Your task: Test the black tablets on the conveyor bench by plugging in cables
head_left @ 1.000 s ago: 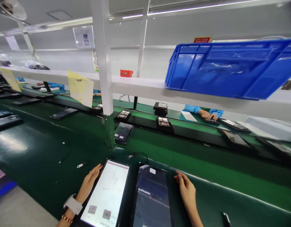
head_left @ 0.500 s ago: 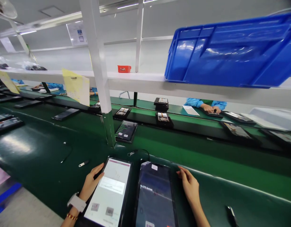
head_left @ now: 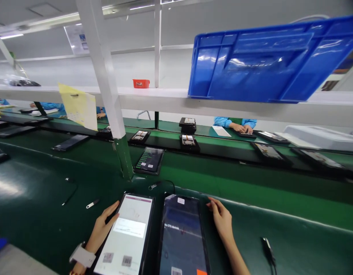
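Note:
Two tablets lie side by side at the front of the bench. The left tablet has a lit white screen with a pop-up box and two stickers. My left hand grips its left edge, with fingertips and thumb at the bezel. The right tablet has a dark screen with the words "No OTG devices", several stickers and an orange tag at the bottom. Just off its upper right edge, my right hand has its fingers drawn together. Whatever may be between those fingertips is not visible.
A USB stick and a short cable lie to the left. A black cable plug lies at right, another connector behind the tablets. Beyond are a post, more tablets, a blue bin and a co-worker's hands.
The whole view has shifted, so most things appear farther left. Both hands keep nearly the same places beside the two tablets, and the screens look the same.

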A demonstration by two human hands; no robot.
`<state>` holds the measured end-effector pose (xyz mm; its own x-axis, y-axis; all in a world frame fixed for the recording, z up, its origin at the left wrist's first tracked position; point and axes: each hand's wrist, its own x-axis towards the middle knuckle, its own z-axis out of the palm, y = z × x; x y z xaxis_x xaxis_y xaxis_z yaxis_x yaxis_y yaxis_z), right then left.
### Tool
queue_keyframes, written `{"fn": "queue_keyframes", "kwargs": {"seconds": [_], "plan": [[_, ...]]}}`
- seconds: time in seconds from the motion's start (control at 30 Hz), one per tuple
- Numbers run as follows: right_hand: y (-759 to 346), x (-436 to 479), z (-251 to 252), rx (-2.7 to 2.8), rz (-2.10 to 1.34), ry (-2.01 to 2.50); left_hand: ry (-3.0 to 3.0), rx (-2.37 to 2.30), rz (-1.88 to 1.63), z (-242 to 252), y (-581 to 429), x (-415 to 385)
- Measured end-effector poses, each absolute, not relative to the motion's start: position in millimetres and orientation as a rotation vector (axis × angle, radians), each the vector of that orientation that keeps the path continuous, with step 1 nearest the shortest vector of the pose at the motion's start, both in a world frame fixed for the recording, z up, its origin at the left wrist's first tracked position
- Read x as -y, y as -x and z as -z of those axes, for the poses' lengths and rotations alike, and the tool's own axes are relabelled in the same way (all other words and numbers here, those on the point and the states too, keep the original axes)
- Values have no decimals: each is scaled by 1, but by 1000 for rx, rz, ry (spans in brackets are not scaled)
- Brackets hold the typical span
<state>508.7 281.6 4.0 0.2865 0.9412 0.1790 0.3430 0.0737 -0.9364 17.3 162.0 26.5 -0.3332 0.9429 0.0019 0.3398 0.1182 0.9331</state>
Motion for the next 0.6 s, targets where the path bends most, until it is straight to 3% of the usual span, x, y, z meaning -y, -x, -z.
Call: {"fn": "queue_keyframes", "kwargs": {"seconds": [0.6], "plan": [[-511, -284, 2, 1249, -704, 1456, -1227, -1758, -1225, -24, -17, -162]]}}
